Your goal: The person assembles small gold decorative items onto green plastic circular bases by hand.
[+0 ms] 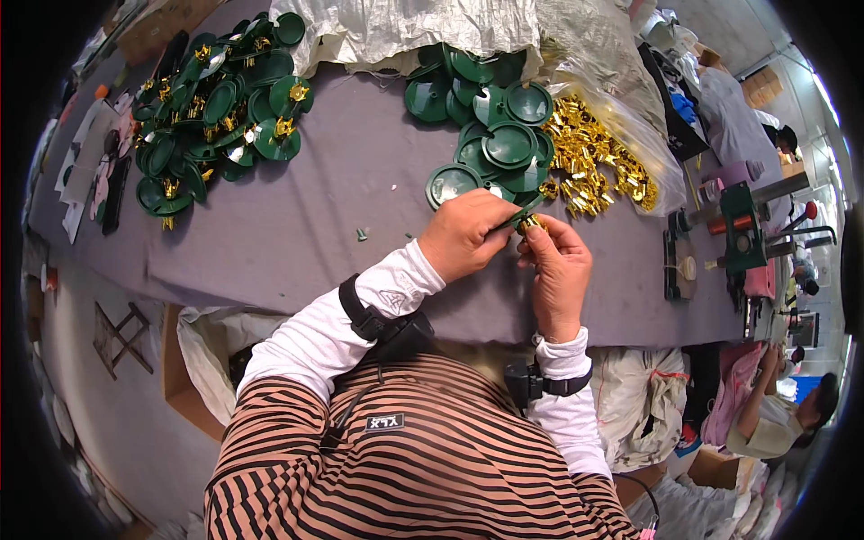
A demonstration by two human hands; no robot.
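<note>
Over the middle of the table, my left hand (468, 232) grips a dark green plastic disc (520, 214), seen nearly edge-on. Closed in a pinch, my right hand (560, 265) holds a small shiny gold piece (533, 223) against the disc. Fingers cover part of both pieces, so I cannot tell how they are joined. Just beyond my hands lies a pile of bare green discs (509, 144). To its right is a heap of loose gold pieces (589, 153) on clear plastic. At the far left, a pile of green discs with gold pieces on them (220, 103) covers the table.
A grey cloth (351, 144) covers the table. White woven sacking (414, 31) lies along the far side. A green hand-press-like tool (745, 229) stands at the right edge. Small green scraps (362, 235) lie left of my hands. A person (785, 414) is farther right.
</note>
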